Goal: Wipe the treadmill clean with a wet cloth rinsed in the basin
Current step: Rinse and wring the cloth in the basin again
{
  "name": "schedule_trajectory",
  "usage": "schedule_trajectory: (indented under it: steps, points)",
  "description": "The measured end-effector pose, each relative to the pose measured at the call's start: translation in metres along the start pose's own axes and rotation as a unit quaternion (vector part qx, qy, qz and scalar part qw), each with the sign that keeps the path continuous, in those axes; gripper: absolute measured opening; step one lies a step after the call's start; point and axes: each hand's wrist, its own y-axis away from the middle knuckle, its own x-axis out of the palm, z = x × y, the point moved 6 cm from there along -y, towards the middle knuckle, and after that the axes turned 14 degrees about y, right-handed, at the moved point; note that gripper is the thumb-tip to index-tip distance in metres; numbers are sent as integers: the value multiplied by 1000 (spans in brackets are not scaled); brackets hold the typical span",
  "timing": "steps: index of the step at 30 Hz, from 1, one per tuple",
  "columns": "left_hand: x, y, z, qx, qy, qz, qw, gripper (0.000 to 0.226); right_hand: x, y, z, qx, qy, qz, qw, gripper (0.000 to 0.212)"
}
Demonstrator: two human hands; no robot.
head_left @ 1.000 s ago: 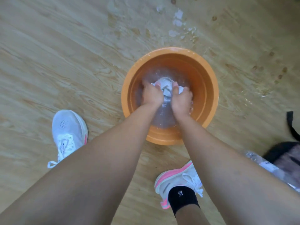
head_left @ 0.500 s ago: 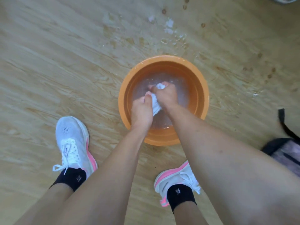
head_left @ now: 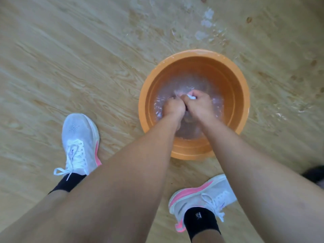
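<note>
An orange round basin (head_left: 194, 153) stands on the wooden floor with shallow water in it. Both my hands are inside it, pressed close together. My left hand (head_left: 173, 106) and my right hand (head_left: 199, 105) are clenched around a white cloth (head_left: 191, 97), of which only a small bunched bit shows between the fingers. Water ripples and splashes around the hands. The treadmill is not in view.
My two white-and-pink shoes, the left shoe (head_left: 79, 144) and the right shoe (head_left: 201, 197), stand on the floor beside and in front of the basin. Water drops and wet patches (head_left: 206, 27) lie on the floor beyond the basin. A dark object (head_left: 315, 174) shows at the right edge.
The hands stay in the basin, shifting from side by side to one ahead of the other and back together; less of the cloth shows now. The view has shifted, so the basin sits further right.
</note>
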Motion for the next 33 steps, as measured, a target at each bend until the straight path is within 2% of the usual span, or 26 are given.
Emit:
schedule_trajectory:
  steps: [3, 5, 7, 11, 14, 18, 21, 24, 27, 29, 31, 33]
  points:
    - [3, 7, 6, -93, 56, 89, 990, 46, 7, 5, 6, -14, -22, 1, 1000, 34]
    - [5, 19, 4, -108, 78, 124, 983, 46, 4, 2, 15, -40, -1, -4, 999, 31]
    - [7, 31, 0, -100, 85, 116, 984, 44, -2, -4, 26, -50, 21, -9, 998, 29]
    - [-15, 49, -17, -10, 63, 24, 998, 48, -5, -9, 41, -62, 0, 22, 998, 23]
    - [-32, 68, -25, 100, 6, 1, 995, 48, -15, -22, 31, -35, 2, 2, 999, 22]
    - [-42, 56, -24, 144, -8, -65, 987, 40, -31, -29, -10, 34, 68, -48, 996, 49]
    - [-34, 30, -22, 112, 14, -66, 991, 36, -26, -14, -27, 64, -31, -120, 990, 42]
    - [-7, 18, -15, 79, 19, 11, 997, 34, -2, -1, -15, 59, -130, -106, 984, 40]
    - [15, 14, -5, -14, 104, 95, 990, 33, 9, 2, 7, 34, -103, -80, 991, 39]
    - [16, 19, -3, -64, 117, 117, 984, 34, 4, -2, 17, 31, -60, -81, 994, 30]
    - [14, 25, -7, -55, 83, 104, 990, 40, -2, -11, 23, 31, -16, -56, 998, 20]
    - [6, 30, -13, -24, 55, 75, 995, 43, -6, -19, 26, 27, 6, -31, 999, 29]
